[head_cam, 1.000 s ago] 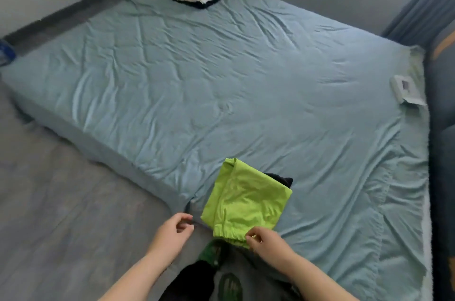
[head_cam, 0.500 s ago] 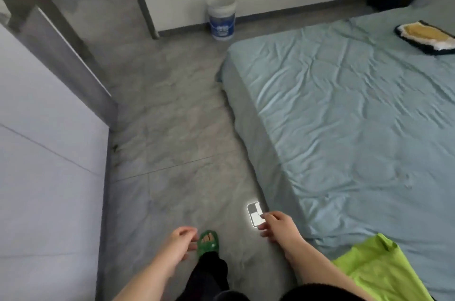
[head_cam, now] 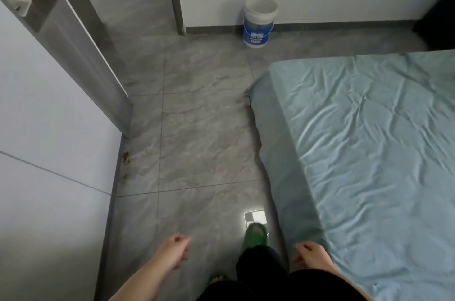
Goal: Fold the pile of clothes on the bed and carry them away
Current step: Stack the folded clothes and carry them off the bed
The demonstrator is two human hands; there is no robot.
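- The left hand (head_cam: 176, 254) hangs over the grey marbled tile floor (head_cam: 197, 128), fingers loosely curled, holding nothing
- The right hand (head_cam: 311, 255) hangs at the near edge of the low bed with the creased pale blue-green sheet (head_cam: 369, 140), fingers also loosely curled and empty
- The bed fills the right side of the view; the clothes cannot be seen from here
- Between the hands, a leg in black trousers (head_cam: 258, 266) ends in a green slip-on sandal (head_cam: 254, 235), whose toe covers the near edge of a bright white patch of light on the tile (head_cam: 254, 217)
- A white plastic bucket with a blue label (head_cam: 259, 22) stands on the floor against the far white wall, well apart from the bed's far corner
- A flat white panel (head_cam: 49, 128) runs along the left
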